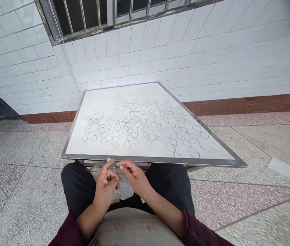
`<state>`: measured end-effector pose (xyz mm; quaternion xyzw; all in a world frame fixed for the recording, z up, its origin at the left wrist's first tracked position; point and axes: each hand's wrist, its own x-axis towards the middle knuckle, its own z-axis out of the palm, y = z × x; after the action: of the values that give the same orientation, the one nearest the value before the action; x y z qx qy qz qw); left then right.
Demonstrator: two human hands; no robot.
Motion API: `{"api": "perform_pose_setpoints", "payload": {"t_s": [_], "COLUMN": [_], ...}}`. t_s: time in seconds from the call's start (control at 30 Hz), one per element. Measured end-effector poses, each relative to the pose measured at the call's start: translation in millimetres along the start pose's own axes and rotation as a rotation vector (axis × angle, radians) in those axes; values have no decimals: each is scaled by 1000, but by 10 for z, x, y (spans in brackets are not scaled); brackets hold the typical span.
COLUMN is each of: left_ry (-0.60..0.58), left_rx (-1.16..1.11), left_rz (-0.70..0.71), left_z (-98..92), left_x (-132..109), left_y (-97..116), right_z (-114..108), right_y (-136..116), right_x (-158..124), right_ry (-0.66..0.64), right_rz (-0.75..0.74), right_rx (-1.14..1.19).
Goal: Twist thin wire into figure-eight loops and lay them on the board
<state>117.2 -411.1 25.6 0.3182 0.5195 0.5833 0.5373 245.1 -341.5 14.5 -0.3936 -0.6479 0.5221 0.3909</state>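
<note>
A thin, curved piece of wire (114, 168) spans the small gap between my two hands, just in front of the table's near edge. My left hand (105, 181) pinches its lower end between thumb and a finger, while the index finger points upward with something tan on its tip. The thumb and index finger of my right hand (134, 176) are closed on the upper end. Beyond my hands, many thin wire figure-eight loops (148, 132) lie spread on the white tabletop (104, 99), smaller at the left and larger toward the right.
A grey metal rim (160, 159) borders the table, which stands by a white tiled wall (134, 65). Above is a barred window (114, 13). My knees (170, 181) are under the near edge. A white strip (287, 169) lies on the speckled floor at right.
</note>
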Motion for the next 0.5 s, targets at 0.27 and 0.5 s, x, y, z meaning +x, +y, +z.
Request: {"api": "perform_pose_setpoints", "payload": {"t_s": [0.27,0.5], "left_ry": [254,341], "left_rx": [96,222], "left_rz": [151,196], "left_z": [-514,-924], "left_x": [582,1465], "left_y": [199,688], "right_z": [-512,-1375], "right_y": [441,1122], "right_x": [76,-196], "right_ry": [88,228], "right_rz": [-8,-337], "right_rx": [-276,-746]}}
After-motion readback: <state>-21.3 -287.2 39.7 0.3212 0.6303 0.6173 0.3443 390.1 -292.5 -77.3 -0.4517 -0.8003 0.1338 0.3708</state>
